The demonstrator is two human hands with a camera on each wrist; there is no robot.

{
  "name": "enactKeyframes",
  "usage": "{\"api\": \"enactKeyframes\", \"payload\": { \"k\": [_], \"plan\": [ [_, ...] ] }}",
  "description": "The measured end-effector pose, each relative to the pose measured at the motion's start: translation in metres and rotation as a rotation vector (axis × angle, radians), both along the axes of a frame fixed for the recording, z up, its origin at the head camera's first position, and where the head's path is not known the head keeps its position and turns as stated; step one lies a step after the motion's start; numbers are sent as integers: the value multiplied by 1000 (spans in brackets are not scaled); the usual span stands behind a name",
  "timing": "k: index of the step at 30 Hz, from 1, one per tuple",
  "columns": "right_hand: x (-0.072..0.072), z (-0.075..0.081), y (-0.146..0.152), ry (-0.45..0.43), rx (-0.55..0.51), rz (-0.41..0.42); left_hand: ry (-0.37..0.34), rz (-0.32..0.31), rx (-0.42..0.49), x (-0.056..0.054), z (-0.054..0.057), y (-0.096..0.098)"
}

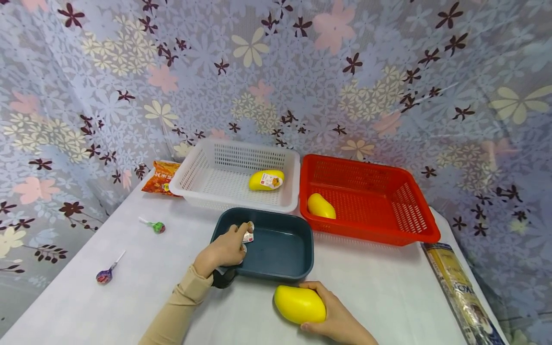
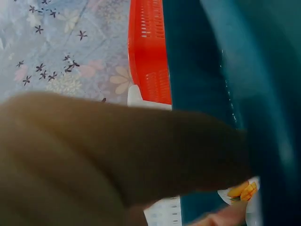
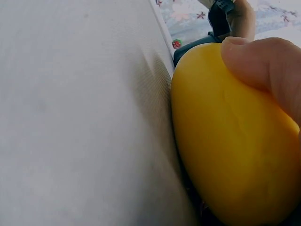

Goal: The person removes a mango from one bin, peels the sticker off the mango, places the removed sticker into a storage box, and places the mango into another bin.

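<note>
My right hand (image 1: pixel 334 314) grips a plain yellow mango (image 1: pixel 299 304) in front of the teal bin, with the thumb (image 3: pixel 247 59) lying across it. It is close over the white table. Inside the left end of the dark teal bin (image 1: pixel 280 275) is my left hand (image 1: pixel 227 245), its fingers right at some small white labels (image 1: pixel 247 237). One label (image 2: pixel 243 190) carries a mango picture in the left wrist view. My forearm and the bin wall hide most of that hand there; I cannot tell whether it pinches a label.
Behind the bin stands a white basket (image 1: pixel 194 195) with a labelled mango (image 1: pixel 266 179) inside. Beside it, a red basket (image 1: pixel 371 230) holds another mango (image 1: pixel 321 206). An orange snack bag (image 1: pixel 161 178) and two lollipops (image 1: pixel 159 227) lie left; a long printed packet (image 1: pixel 461 290) lies right.
</note>
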State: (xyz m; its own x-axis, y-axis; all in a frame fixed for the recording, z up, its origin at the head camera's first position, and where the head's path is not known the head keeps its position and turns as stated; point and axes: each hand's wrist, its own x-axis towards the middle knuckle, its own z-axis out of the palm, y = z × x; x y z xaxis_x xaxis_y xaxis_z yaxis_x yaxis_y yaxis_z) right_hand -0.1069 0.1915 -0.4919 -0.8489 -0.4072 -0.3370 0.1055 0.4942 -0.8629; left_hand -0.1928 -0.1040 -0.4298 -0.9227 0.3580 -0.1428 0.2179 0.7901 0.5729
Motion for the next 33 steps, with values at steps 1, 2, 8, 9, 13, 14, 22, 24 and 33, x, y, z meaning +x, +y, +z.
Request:
{"api": "enactKeyframes", "payload": {
  "k": [1, 2, 8, 9, 13, 14, 22, 24, 33],
  "plan": [
    [0, 0, 1, -1, -1, -1, 6, -6, -1, 0, 0, 1],
    [0, 0, 1, -1, -4, 0, 15, -13, -2, 0, 0, 2],
    [1, -1, 5, -14, 2, 1, 114, -17, -23, 3, 3, 13],
    [1, -1, 6, -15, 5, -1, 140, -12, -7, 4, 3, 17],
    [1, 0, 9, -14, 7, 6, 214, -7, 187, 7, 4, 35],
    [1, 0, 10, -17, 5, 11, 226, -21, 245, 7, 3, 42],
    [-2, 3, 28, 8, -52, 162, 187, -91, 432, -2, -1, 107],
    [-4, 2, 30, 20, -64, 198, 182, -69, 426, -6, -1, 120],
    [-6, 3, 28, -25, -142, 255, 131, -69, 472, -25, 2, 148]
  ]
}}
